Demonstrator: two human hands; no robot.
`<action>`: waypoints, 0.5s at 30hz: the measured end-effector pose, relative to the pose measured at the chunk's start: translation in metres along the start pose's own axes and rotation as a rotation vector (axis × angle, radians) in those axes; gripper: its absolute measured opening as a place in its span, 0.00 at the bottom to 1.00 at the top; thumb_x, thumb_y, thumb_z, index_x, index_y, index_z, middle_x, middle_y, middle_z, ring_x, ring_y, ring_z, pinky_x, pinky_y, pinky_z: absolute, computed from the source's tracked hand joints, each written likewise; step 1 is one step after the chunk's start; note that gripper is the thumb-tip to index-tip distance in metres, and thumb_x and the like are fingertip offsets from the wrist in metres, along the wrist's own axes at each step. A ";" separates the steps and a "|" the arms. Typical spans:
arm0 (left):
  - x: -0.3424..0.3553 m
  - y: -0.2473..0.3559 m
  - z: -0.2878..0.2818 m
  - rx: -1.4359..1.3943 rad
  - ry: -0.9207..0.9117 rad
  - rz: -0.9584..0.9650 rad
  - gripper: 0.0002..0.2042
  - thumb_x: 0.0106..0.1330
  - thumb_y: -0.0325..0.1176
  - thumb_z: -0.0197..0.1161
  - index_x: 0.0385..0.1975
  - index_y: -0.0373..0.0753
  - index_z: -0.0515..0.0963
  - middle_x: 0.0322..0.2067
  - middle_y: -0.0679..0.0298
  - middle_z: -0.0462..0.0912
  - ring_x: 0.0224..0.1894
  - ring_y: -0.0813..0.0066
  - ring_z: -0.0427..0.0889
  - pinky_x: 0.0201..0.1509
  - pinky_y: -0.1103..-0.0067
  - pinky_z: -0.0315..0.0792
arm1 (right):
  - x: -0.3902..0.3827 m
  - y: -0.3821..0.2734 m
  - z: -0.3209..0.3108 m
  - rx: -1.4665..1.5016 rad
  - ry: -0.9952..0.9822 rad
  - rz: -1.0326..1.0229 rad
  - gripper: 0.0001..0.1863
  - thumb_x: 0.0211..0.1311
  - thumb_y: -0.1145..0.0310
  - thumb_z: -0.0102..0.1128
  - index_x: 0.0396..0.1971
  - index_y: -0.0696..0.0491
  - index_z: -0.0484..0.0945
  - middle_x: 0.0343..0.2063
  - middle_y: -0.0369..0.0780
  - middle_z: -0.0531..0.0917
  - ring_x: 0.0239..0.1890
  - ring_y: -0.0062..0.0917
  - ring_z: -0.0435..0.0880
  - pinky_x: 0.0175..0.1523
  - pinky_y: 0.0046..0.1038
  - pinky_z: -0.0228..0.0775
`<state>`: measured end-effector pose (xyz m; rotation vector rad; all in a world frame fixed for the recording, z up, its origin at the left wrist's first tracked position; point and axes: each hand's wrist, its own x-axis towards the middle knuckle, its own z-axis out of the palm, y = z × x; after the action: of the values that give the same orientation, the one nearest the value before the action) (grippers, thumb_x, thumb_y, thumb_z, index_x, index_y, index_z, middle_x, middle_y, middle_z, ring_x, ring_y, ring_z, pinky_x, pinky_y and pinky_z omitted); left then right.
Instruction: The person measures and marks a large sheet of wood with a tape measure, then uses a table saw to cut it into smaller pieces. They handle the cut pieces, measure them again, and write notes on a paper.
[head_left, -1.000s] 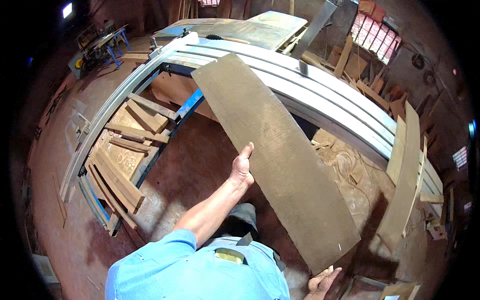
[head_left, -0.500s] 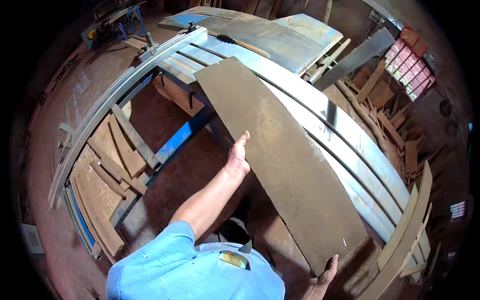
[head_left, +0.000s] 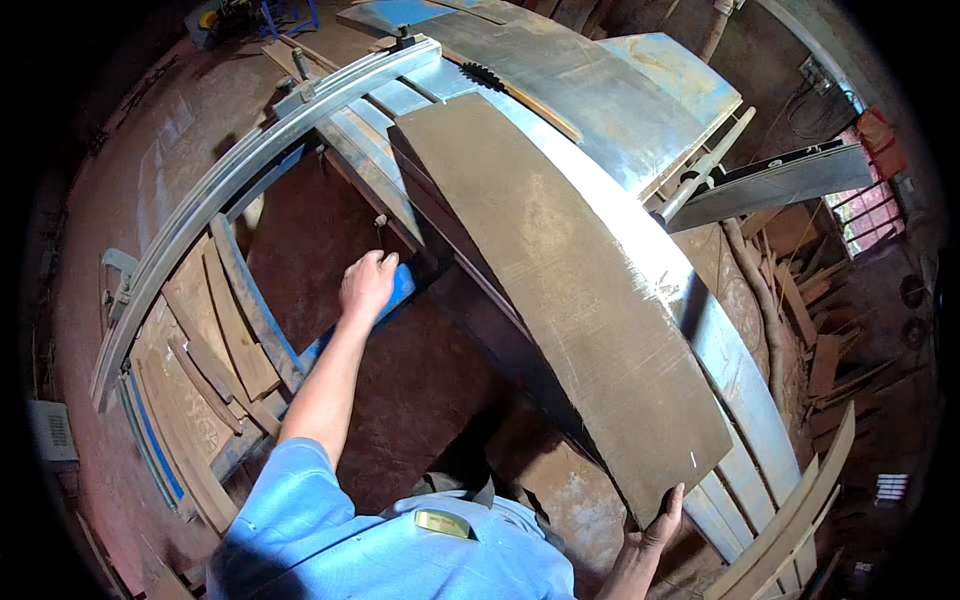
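Note:
A long brown wooden board (head_left: 560, 290) lies slantwise over the pale metal saw table (head_left: 730, 350), its near end sticking out past the table edge. My right hand (head_left: 655, 525) grips the board's near corner, thumb up along its end and the other fingers hidden beneath. Away from the board, my left hand (head_left: 368, 285) is closed just above a blue beam (head_left: 400, 287) of the frame. A thin lever with a round knob (head_left: 381, 221) stands right by its fingertips. Whatever the left fingers hold is hidden.
A dark toothed saw blade (head_left: 483, 76) shows beyond the board's far end. A metal fence rail (head_left: 250, 130) curves along the left. Several wood strips (head_left: 215, 340) lie on the left-hand frame. Long planks (head_left: 790, 530) lean at the lower right, with scrap wood (head_left: 825, 355) behind.
My left hand has let go of the board's left edge and moved left to the blue beam. My right hand keeps its corner; the board lies slightly turned on the table.

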<state>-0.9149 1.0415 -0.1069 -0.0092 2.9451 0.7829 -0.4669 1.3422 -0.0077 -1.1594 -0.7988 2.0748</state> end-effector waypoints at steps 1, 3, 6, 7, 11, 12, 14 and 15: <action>-0.004 -0.014 0.000 0.136 -0.070 -0.053 0.30 0.63 0.59 0.47 0.50 0.38 0.76 0.49 0.50 0.78 0.54 0.51 0.74 0.58 0.62 0.66 | 0.003 -0.002 0.001 -0.029 -0.015 0.005 0.28 0.66 0.52 0.49 0.60 0.54 0.64 0.56 0.41 0.72 0.56 0.37 0.73 0.58 0.42 0.68; -0.004 -0.032 -0.001 0.243 -0.424 -0.199 0.36 0.64 0.65 0.37 0.48 0.38 0.78 0.49 0.46 0.77 0.56 0.49 0.73 0.59 0.61 0.65 | 0.006 -0.007 0.003 -0.044 0.018 0.012 0.27 0.66 0.52 0.49 0.59 0.54 0.65 0.55 0.41 0.73 0.55 0.36 0.74 0.56 0.42 0.70; -0.003 -0.040 0.002 0.268 -0.440 -0.209 0.37 0.64 0.66 0.34 0.47 0.38 0.79 0.50 0.47 0.77 0.55 0.50 0.74 0.59 0.62 0.65 | 0.007 -0.013 0.008 -0.053 0.009 0.002 0.27 0.67 0.53 0.47 0.59 0.54 0.65 0.57 0.40 0.72 0.56 0.36 0.72 0.58 0.40 0.67; -0.003 -0.041 0.003 0.260 -0.413 -0.209 0.37 0.64 0.66 0.33 0.47 0.39 0.79 0.50 0.47 0.77 0.55 0.51 0.74 0.59 0.62 0.65 | 0.007 -0.016 0.010 -0.042 -0.033 0.006 0.27 0.68 0.53 0.46 0.60 0.55 0.65 0.58 0.41 0.71 0.58 0.36 0.71 0.59 0.40 0.66; -0.004 -0.040 0.004 0.278 -0.401 -0.203 0.39 0.64 0.68 0.32 0.46 0.39 0.79 0.49 0.48 0.78 0.55 0.51 0.74 0.58 0.62 0.65 | 0.009 -0.021 0.015 -0.021 -0.060 -0.003 0.26 0.67 0.53 0.49 0.58 0.54 0.66 0.54 0.39 0.74 0.53 0.35 0.76 0.54 0.40 0.72; -0.005 -0.040 0.004 0.284 -0.381 -0.198 0.39 0.64 0.68 0.31 0.45 0.38 0.80 0.48 0.48 0.78 0.55 0.51 0.74 0.58 0.62 0.66 | 0.011 -0.022 0.016 -0.016 -0.049 -0.003 0.26 0.66 0.52 0.50 0.57 0.54 0.67 0.54 0.39 0.74 0.53 0.35 0.76 0.54 0.40 0.73; -0.006 -0.041 0.005 0.287 -0.373 -0.191 0.40 0.64 0.68 0.31 0.44 0.38 0.80 0.48 0.48 0.78 0.54 0.50 0.74 0.57 0.62 0.66 | 0.015 -0.027 0.015 -0.036 0.000 -0.006 0.26 0.66 0.52 0.49 0.57 0.54 0.67 0.54 0.39 0.74 0.53 0.35 0.76 0.54 0.39 0.73; -0.006 -0.041 0.006 0.289 -0.355 -0.186 0.40 0.64 0.69 0.30 0.44 0.38 0.80 0.48 0.48 0.78 0.54 0.50 0.74 0.57 0.62 0.66 | 0.017 -0.029 0.015 -0.010 -0.044 -0.001 0.26 0.66 0.52 0.49 0.57 0.54 0.67 0.54 0.39 0.74 0.53 0.35 0.76 0.54 0.39 0.73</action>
<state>-0.9071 1.0085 -0.1314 -0.1090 2.6399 0.2931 -0.4804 1.3695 0.0116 -1.1214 -0.8312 2.1043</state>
